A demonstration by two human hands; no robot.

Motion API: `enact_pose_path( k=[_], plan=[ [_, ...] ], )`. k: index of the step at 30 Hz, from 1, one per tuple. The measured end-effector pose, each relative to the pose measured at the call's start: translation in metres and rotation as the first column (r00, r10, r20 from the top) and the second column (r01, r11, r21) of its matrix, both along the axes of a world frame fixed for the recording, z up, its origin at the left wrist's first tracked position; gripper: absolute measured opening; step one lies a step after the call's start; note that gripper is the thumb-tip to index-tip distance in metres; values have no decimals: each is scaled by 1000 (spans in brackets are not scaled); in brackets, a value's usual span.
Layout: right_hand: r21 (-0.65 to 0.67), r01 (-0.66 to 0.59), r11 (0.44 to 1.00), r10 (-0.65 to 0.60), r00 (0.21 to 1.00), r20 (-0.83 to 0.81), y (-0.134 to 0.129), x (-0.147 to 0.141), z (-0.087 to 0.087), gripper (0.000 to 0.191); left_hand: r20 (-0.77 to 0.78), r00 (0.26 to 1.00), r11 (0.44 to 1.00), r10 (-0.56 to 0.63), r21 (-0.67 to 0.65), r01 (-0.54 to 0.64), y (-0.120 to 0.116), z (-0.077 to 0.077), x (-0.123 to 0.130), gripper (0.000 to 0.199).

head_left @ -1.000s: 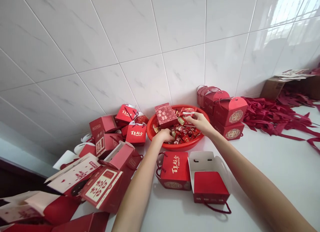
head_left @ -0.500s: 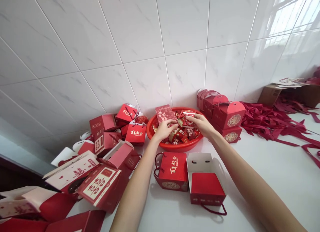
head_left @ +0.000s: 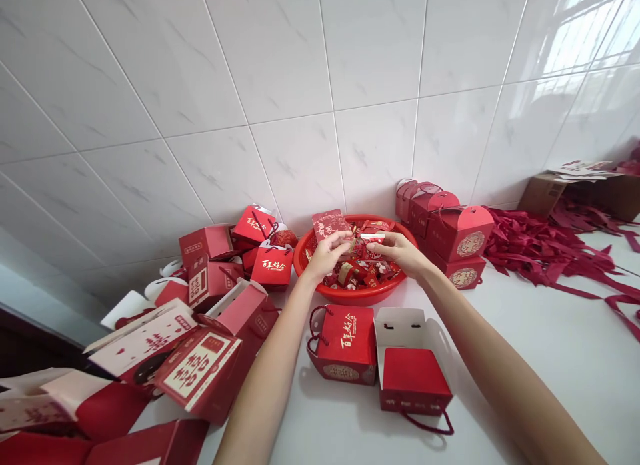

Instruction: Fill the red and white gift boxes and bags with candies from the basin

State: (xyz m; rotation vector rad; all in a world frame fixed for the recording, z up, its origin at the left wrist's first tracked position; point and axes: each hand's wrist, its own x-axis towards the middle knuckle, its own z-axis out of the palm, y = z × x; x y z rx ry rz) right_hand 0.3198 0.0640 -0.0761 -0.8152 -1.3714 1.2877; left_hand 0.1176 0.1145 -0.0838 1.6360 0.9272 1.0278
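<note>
Both my hands are over a red plastic basket (head_left: pixel 360 295) of small wrapped sweets (head_left: pixel 353 275), mostly red and gold. Between the fingers and thumb of my right hand (head_left: pixel 400 253) is a small red packet (head_left: pixel 373 247) with a white edge. My left hand (head_left: pixel 330 257) is closed in a pinch just left of the packet, and what lies at its fingertips is too small to make out. Behind that hand, a patterned red card box (head_left: pixel 330 223) rests at the basket's back edge. In front stand a closed red gift box (head_left: pixel 349 338) and an open one (head_left: pixel 416 378) with cord handles.
Many red gift boxes (head_left: pixel 200 368) crowd the left side, some open. Stacked boxes (head_left: pixel 457 241) stand right of the basket against the tiled wall (head_left: pixel 375 145). Farther right lie dark red ribbons (head_left: pixel 535 248) and a brown carton (head_left: pixel 540 193).
My right hand has brought the red packet a little left, and its white edge has turned. My left hand has moved slightly up and its fingertips are now close to the packet.
</note>
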Motion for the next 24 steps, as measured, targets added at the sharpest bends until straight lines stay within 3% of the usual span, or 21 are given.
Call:
enact_pose_path(
  k=[3,5,8,12,16,19,24],
  plan=[
    [-28,55,998,-56,998,-37,-1,-1,0,40,-220,961,985,169,-7,-175,4,-2,2,27],
    [-44,84,995,-86,995,-59,0,-2,0,41,-387,899,979,203,50,-200,5,-3,4,23],
    [-55,89,995,-93,992,-83,0,-2,0,43,-539,828,986,159,40,-163,3,-3,6,15],
    [-49,96,994,-100,990,-95,-1,-3,0,44,-679,729,989,87,-28,-145,-4,-1,7,34],
    [-55,106,993,-111,989,-93,-2,-3,-1,45,-781,620,991,68,-21,-135,-6,0,5,26],
    [-49,114,992,-118,989,-84,-2,-3,-1,45,-784,619,993,53,-24,-116,-4,0,4,21],
    [-20,106,994,-107,992,-63,-3,-3,0,44,-670,735,992,-104,-119,31,4,-4,0,57]
  ],
)
